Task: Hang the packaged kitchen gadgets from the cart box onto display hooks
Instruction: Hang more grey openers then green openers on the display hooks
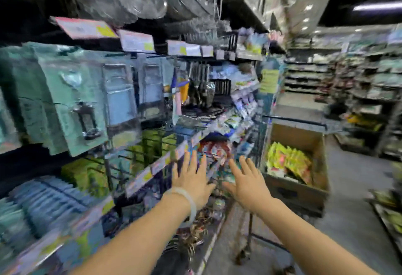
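Observation:
The view is blurred by motion. A cardboard box (313, 139) stands on a cart at the right, with several yellow-green packaged gadgets (287, 159) inside. My left hand (191, 176), with a pale bangle at the wrist, reaches forward with straight spread fingers and holds nothing. Beside it my right hand (245, 179) stretches out the same way, empty, a little left of the box. Both hands hover in front of the lower shelf edge. Teal packaged gadgets (71, 98) hang on display hooks at the upper left.
Shelving runs along the left, with price tags (87, 27) above the hooks and bare wire hooks (139, 152) lower down. The cart's dark handle bar (293, 120) crosses above the box. An aisle floor (356, 187) opens to the right, with more shelves beyond.

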`<state>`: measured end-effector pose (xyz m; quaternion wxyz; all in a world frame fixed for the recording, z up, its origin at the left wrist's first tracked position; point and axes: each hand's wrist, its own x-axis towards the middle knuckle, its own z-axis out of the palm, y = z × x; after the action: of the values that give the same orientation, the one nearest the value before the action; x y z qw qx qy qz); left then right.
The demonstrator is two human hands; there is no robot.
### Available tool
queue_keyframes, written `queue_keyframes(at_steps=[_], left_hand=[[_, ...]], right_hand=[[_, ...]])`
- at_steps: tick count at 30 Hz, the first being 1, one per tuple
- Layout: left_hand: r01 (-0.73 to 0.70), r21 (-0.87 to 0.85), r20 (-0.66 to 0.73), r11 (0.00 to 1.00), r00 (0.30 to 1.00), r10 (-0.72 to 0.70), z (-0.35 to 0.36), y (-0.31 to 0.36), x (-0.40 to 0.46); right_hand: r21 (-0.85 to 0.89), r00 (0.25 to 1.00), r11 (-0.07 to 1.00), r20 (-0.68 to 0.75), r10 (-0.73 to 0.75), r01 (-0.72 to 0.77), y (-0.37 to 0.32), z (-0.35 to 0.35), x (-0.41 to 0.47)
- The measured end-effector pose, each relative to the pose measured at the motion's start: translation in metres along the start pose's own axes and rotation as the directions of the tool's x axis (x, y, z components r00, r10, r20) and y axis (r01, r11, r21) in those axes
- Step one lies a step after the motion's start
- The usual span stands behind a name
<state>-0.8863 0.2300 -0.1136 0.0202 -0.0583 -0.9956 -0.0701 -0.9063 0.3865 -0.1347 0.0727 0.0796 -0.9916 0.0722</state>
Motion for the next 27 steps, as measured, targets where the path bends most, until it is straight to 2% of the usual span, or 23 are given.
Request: queue_keyframes(at_steps=[7,13,21,27], left_hand=[[-0.156,-0.002,0.064,0.988,0.986,0.156,0.044,0.131,0.078],[-0.247,0.0,0.118,0.969,0.962,0.245,0.064,0.211,0.134],[-0.328,0.0,0.21,0.945,0.924,0.321,0.125,0.271,0.216],[-0.365,-0.06,0.218,0.929,0.903,0.369,0.156,0.301,0.325]], right_hand=[[-0.038,0.981,0.98,0.001,0.196,-0.196,0.156,-0.001,0.005],[-0.008,0.951,0.951,-0.016,0.31,-0.31,0.252,0.0,0.016],[0.04,0.902,0.902,0.058,0.428,-0.431,0.334,0.037,0.053],[0.007,0.872,0.873,0.046,0.488,-0.488,0.405,0.06,0.135]])
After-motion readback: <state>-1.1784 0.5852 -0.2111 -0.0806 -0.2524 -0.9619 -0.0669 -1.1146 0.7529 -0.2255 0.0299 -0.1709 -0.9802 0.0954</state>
